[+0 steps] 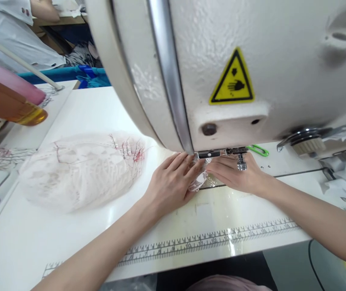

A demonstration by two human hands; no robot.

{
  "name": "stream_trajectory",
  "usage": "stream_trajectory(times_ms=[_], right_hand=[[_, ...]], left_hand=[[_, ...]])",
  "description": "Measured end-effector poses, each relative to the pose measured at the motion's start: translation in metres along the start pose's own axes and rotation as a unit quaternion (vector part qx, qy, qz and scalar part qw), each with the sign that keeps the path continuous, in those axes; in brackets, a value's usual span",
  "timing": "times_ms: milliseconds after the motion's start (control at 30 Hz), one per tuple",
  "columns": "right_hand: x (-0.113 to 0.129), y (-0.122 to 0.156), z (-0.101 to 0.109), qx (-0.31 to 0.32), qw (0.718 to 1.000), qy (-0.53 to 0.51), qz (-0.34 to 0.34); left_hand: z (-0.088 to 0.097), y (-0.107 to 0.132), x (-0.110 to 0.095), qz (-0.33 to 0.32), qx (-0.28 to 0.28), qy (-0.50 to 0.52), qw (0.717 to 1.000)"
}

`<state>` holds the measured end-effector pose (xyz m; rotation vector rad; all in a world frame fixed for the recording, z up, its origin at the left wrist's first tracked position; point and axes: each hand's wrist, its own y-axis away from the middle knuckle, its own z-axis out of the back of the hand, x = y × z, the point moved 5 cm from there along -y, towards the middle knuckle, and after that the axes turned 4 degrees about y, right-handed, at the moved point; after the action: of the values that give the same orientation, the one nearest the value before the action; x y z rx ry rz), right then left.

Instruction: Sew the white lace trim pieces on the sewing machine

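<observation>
A piece of white lace [197, 182] lies on the bed of a sewing machine [173, 81], below its head. My left hand [173, 180] rests over the lace from the left, its fingers stretched out and lying nearly flat. From the right, my right hand [236, 171] meets the lace edge with its fingers pressed together, the edge at their tips. The needle and presser foot are hidden behind the machine head and my fingers. Left of my left hand, a loose pile of white lace [85, 173] with dark and red thread ends spreads over the table, blurred.
Green thread snips [258, 150] lie behind my right hand. A printed ruler [191, 242] runs along the table's front edge. At left stand an amber bottle [12, 101] and a pink bottle [18, 76]. Another person's arm [44, 10] shows at the top left, beyond a blue cloth bin [94, 76].
</observation>
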<state>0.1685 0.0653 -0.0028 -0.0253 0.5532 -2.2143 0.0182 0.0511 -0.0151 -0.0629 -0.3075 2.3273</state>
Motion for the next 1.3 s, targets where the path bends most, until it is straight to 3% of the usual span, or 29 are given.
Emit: stream_trajectory(times_ms=[233, 533, 1300], right_hand=[[-0.001, 0.003, -0.003, -0.05, 0.997, -0.061, 0.016], [0.01, 0.002, -0.014, -0.065, 0.986, -0.141, 0.066], [0.005, -0.004, -0.019, -0.044, 0.976, -0.21, 0.029]], left_hand=[[0.011, 0.003, -0.011, -0.1, -0.091, 0.023, 0.991], [0.012, 0.001, -0.002, -0.072, -0.096, 0.049, 0.992], [0.005, -0.001, 0.008, 0.006, -0.072, 0.058, 0.996]])
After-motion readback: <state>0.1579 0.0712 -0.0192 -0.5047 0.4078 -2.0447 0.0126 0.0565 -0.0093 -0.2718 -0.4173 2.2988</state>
